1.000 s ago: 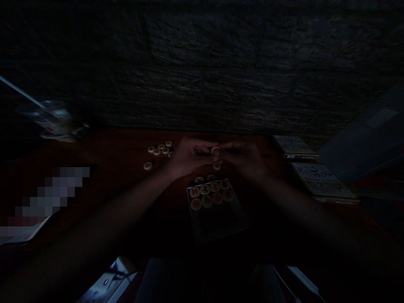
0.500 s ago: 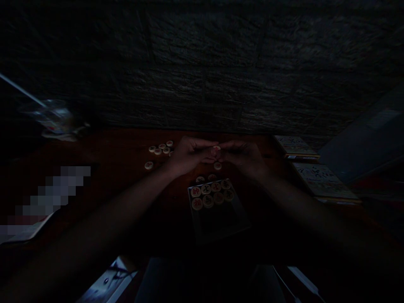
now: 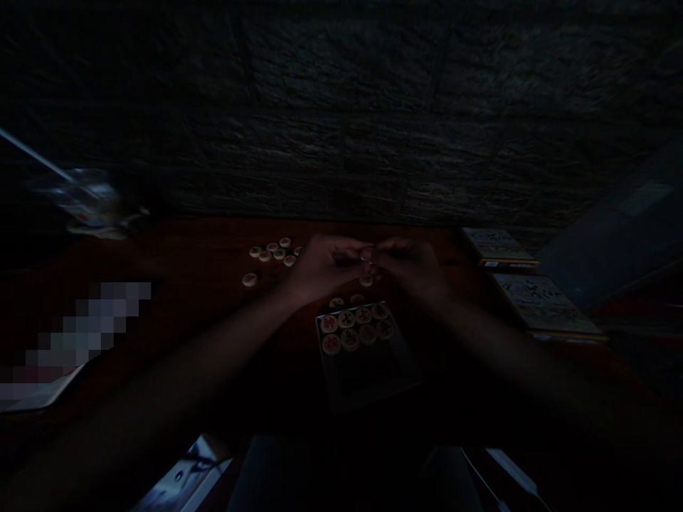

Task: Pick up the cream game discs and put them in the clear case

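Note:
Over the dark table, my left hand (image 3: 320, 269) and my right hand (image 3: 415, 269) meet fingertip to fingertip. Pinched between them is a round Chinese chess piece (image 3: 367, 259), mostly hidden by the fingers. Just below the fingertips another chess piece (image 3: 366, 280) lies on the table. Nearer me stands a shallow box (image 3: 368, 373) whose far part holds two rows of pieces, among them a red-marked piece (image 3: 329, 323). Two more pieces, one of them a black-marked piece (image 3: 336, 303), lie against the box's far edge.
Left of my hands lies a loose group of chess pieces (image 3: 272, 248), with a single piece (image 3: 249, 279) nearer. Two flat printed boxes (image 3: 544, 302) lie at the right. A clear plastic cup (image 3: 88, 199) stands at the far left. A stone wall (image 3: 341, 142) rises behind the table.
Between my fingertips the held piece has turned, and its marked face no longer shows. My hands stay together in nearly the same place. The pieces in the box look unchanged.

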The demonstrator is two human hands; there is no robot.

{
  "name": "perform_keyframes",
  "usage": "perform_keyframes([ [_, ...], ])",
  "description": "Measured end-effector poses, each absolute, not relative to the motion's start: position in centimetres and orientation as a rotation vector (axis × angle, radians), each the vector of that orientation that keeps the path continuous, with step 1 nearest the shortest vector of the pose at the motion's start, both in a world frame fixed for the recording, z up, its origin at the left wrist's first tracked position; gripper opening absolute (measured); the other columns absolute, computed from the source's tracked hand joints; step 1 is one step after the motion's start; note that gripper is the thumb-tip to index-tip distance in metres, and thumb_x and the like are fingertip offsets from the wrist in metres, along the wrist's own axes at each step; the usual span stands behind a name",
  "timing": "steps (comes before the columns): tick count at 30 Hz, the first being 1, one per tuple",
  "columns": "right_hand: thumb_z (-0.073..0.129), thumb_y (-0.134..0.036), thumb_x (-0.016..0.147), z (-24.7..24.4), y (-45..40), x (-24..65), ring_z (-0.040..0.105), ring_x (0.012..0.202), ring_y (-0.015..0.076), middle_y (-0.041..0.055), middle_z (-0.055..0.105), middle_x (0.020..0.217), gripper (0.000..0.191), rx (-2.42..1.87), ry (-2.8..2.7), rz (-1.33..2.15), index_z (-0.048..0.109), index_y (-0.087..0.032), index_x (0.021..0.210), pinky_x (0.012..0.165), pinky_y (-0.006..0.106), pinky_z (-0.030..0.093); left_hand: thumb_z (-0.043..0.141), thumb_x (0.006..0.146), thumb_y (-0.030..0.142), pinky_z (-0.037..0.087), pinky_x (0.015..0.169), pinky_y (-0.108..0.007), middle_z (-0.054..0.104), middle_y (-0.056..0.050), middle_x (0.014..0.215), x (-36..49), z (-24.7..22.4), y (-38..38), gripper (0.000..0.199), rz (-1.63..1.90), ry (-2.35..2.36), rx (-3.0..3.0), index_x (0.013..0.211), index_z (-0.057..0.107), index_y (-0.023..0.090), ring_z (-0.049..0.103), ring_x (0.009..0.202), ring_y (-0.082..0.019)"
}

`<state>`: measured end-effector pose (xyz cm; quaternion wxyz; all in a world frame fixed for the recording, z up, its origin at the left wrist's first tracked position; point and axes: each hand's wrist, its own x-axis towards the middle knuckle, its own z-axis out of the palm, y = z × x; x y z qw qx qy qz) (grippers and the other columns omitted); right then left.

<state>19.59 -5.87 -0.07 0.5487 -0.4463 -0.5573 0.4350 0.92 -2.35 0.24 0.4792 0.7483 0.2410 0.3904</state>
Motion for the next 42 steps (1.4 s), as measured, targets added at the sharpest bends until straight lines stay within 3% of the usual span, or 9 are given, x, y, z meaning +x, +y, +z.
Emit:
perform_keyframes([
  [10, 0.097, -0.05, 0.066, -0.5, -5.9, 19.6, 0.068, 0.054, 0.0132, 0.0027, 0.076, 0.065, 0.038, -1.08, -1.3, 1.058, 0.077, -0.019, 0.074, 0.054, 0.025, 0.055, 0.088, 0.078, 0.031, 0.065, 0.082, -0.032, 0.085, -0.007, 0.097, 1.2, -0.1, -2.7, 0.032, 0.986, 0.633, 1.759, 0.108, 0.082, 0.02, 0.082, 0.086, -0.022],
  [20, 0.099, -0.05, 0.061, -0.1, -5.7, 19.9, 0.073, 0.062, 0.0171, 0.0033, 0.081, 0.075, 0.04, -0.998, -1.334, 1.083, 0.081, -0.021, 0.082, 0.064, 0.033, 0.062, 0.093, 0.073, 0.024, 0.067, 0.087, -0.035, 0.085, -0.008, 0.099, 0.3, 0.4, -1.9, 0.041, 0.937, 0.665, 1.603, 0.112, 0.082, 0.019, 0.083, 0.089, -0.023],
  [27, 0.098, -0.05, 0.063, -0.1, -5.7, 19.8, 0.074, 0.068, 0.0163, 0.0043, 0.082, 0.081, 0.04, -0.988, -1.3, 1.108, 0.083, -0.02, 0.084, 0.067, 0.03, 0.062, 0.092, 0.078, 0.041, 0.069, 0.088, -0.037, 0.084, -0.011, 0.101, 0.2, 0.0, -1.6, 0.047, 0.924, 0.673, 1.523, 0.117, 0.08, 0.017, 0.083, 0.091, -0.024],
  [35, 0.096, -0.047, 0.065, 0.1, -5.7, 19.6, 0.071, 0.065, 0.0155, 0.0027, 0.077, 0.073, 0.033, -0.967, -1.225, 1.146, 0.081, -0.02, 0.077, 0.061, 0.029, 0.062, 0.084, 0.087, 0.039, 0.068, 0.089, -0.035, 0.084, -0.01, 0.104, 0.2, 0.5, -1.9, 0.031, 0.889, 0.682, 1.551, 0.11, 0.083, 0.018, 0.082, 0.094, -0.023],
  [42, 0.091, -0.045, 0.073, 0.0, -5.6, 19.9, 0.072, 0.069, 0.017, 0.0057, 0.077, 0.078, 0.029, -0.999, -1.241, 1.15, 0.08, -0.019, 0.079, 0.067, 0.033, 0.062, 0.082, 0.088, 0.036, 0.067, 0.092, -0.038, 0.084, -0.01, 0.105, 0.2, 0.6, -2.1, 0.027, 0.892, 0.679, 1.491, 0.109, 0.084, 0.019, 0.082, 0.094, -0.024],
])
